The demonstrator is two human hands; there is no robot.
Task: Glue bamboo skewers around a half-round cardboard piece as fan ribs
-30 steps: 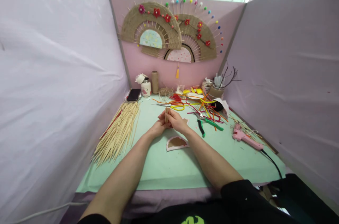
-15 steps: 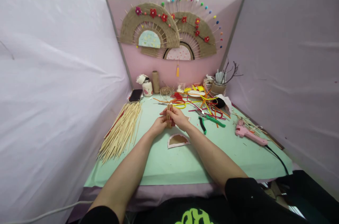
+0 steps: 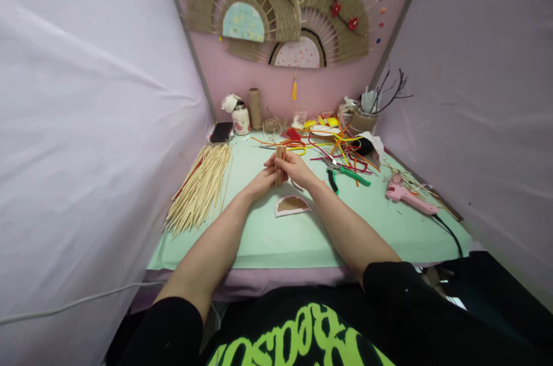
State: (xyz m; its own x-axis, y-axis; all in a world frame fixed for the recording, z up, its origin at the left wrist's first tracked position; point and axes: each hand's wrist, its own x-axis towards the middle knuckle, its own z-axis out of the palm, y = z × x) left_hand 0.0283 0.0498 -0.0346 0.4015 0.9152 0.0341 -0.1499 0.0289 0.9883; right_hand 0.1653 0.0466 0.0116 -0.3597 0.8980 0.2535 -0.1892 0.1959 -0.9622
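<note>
Bundle (image 3: 280, 152) of short sticks, upright above mid-bench (image 3: 259, 248), grasped by the fingers of both left hand (image 3: 264, 181) and right hand (image 3: 298, 168). Step in hand, probably: squaring up the bundle. Called for next, by judgement: a snug grip, ends kept level. Near, between 5 and 6 o'clock: half-disc (image 3: 294, 205). At 2, crowding the far side: stems (image 3: 348, 144); at 3, pliers (image 3: 348, 172), then glue gun (image 3: 410, 199) farther out. Between 8 and 9, well apart: loose sticks (image 3: 201, 190). Widest open room: toward 6, from half-disc to near edge.
</note>
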